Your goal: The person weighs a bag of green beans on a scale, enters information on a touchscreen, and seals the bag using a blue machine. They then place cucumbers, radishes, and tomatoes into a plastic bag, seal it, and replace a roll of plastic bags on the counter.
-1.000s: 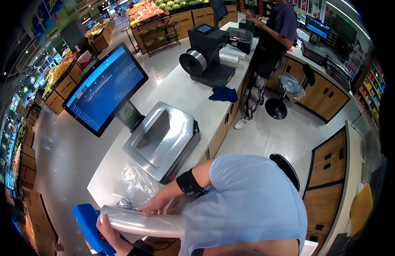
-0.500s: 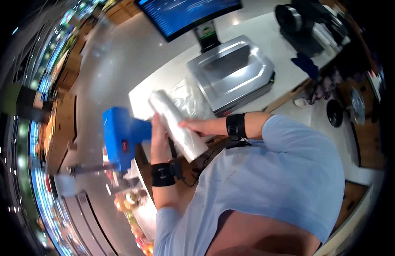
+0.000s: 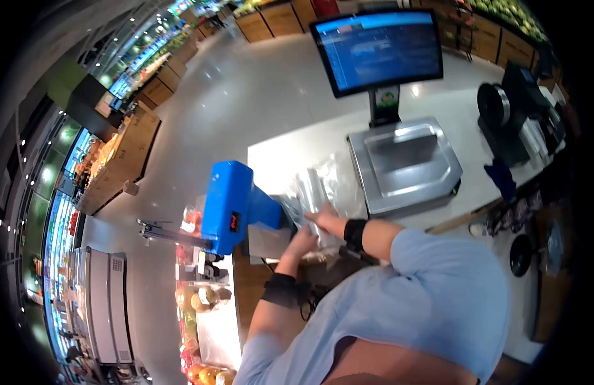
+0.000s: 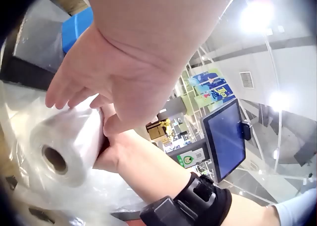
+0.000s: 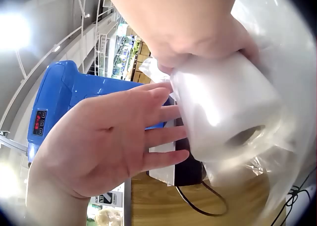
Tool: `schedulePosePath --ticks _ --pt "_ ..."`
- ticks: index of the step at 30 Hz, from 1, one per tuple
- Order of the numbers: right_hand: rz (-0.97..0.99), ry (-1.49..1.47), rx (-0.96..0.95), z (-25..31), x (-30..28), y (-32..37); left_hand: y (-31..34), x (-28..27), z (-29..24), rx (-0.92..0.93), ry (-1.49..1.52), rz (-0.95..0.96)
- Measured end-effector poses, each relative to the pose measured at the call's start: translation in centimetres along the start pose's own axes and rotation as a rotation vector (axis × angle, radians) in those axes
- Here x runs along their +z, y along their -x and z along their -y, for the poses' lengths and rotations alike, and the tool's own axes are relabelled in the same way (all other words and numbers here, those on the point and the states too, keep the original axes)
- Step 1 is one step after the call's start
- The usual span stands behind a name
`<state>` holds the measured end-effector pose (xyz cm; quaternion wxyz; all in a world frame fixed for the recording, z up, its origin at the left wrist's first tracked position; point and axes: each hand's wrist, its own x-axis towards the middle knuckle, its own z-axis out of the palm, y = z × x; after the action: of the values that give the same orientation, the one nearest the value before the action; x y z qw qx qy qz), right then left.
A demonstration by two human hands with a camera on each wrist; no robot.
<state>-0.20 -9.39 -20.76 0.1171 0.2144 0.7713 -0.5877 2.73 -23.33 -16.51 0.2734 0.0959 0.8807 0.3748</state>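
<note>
A thick roll of clear plastic bags [image 3: 313, 185] lies over the counter's near left end, its hollow core visible in both wrist views. My right hand [image 3: 325, 215] grips it from above, fingers curled over its side, as the right wrist view shows. On the roll's other side is my left hand [image 5: 114, 137], its fingers straight and spread, fingertips right at the plastic. The left wrist view has this left hand [image 4: 119, 72] palm toward the camera beside the roll [image 4: 69, 141]. Loose clear plastic film [image 3: 345, 183] spreads under and around the roll.
A blue device with a red display [image 3: 229, 208] stands left of the hands. To the right is a metal scale [image 3: 406, 167] with a screen [image 3: 380, 51] behind it. Farther right are a black machine [image 3: 502, 122] and a dark blue cloth [image 3: 500, 179]. Cables hang below the counter edge.
The roll has gone from being held across in both hands to lying over the counter between the blue device and scale. My left fingers have straightened off it. The head view has turned.
</note>
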Motion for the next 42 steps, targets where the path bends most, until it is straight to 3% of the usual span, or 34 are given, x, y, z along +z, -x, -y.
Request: schedulePosePath --ticks 3,5,6,7,10,11,12,13,15,16,17,20,21,23,25,27,29,30,34,36,39,42 --pt "-0.141 0.084 -0.037 -2.4 2.2 -3.4 -2.4 1.1 2.1 -0.056 0.073 -0.049" --pt "0.017 0.010 0.176 1.0 -0.6 -0.7 -3.9 1.2 2.2 -0.136 0.326 -0.102" --pt "-0.009 -0.158 0.161 1.7 -1.4 0.6 -3.9 1.1 2.0 -0.161 0.619 -0.106" --pt "-0.075 -0.317 0.016 -0.6 -0.4 -1.6 -3.9 1.1 1.9 -0.116 0.620 -0.219" --pt "-0.051 -0.415 0.095 -1.3 -1.3 -3.9 -9.5 3.5 7.7 0.056 0.324 -0.405" --pt "-0.094 -0.512 0.057 -0.4 -2.4 -2.8 -9.2 3.2 6.9 0.056 0.325 -0.405" --pt "-0.139 -0.605 0.033 0.2 -3.5 -1.9 -8.4 3.0 5.1 0.112 0.133 -0.478" --pt "-0.011 -0.624 -0.013 0.3 -4.6 -2.1 -7.6 3.4 4.2 0.152 -0.058 -0.530" --pt "0.185 -0.578 -0.079 1.2 -7.3 -1.1 -8.0 3.9 4.5 0.300 -0.214 -0.381" --pt "0.085 -0.543 -0.096 1.8 -7.8 -0.4 -10.2 5.4 6.9 0.233 -0.408 -0.355" --pt "0.021 -0.519 -0.036 2.9 -8.5 1.0 -8.4 4.9 3.8 0.114 -0.659 -0.170" --pt "0.077 -0.442 0.010 4.2 -10.5 2.4 -8.6 6.8 3.5 0.183 -0.712 -0.265" --pt "0.122 -0.462 -0.008 4.3 -10.9 2.5 -10.0 7.2 4.0 0.191 -0.797 -0.211" --pt "0.163 -0.472 -0.021 5.2 -11.3 3.6 -10.8 6.3 2.5 0.195 -0.617 -0.179" --pt "0.166 -0.464 -0.008 6.2 -11.6 4.8 -12.7 6.1 3.1 0.338 -0.485 -0.048" --pt "0.168 -0.436 0.003 4.9 -11.1 3.3 -10.8 4.2 0.8 0.240 -0.184 0.094" --pt "0.135 -0.372 0.033 4.6 -10.4 2.6 -9.1 3.7 0.9 0.425 -0.166 -0.221" --pt "0.135 -0.364 0.034 4.5 -10.0 2.5 -8.2 3.8 1.4 0.401 -0.263 -0.376" --pt "0.253 -0.421 0.021 4.2 -8.9 2.8 -3.6 2.2 0.4 0.184 -0.330 -0.421" --pt "0.353 -0.478 0.034 4.1 -8.8 2.6 -1.3 1.8 -2.0 -0.147 -0.339 -0.349" --pt "0.388 -0.514 0.043 4.0 -8.4 2.4 -1.1 3.2 -0.4 -0.090 -0.458 -0.328" --pt "0.417 -0.504 0.116 3.4 -7.9 1.4 -2.3 2.9 0.2 -0.155 -0.302 -0.202"
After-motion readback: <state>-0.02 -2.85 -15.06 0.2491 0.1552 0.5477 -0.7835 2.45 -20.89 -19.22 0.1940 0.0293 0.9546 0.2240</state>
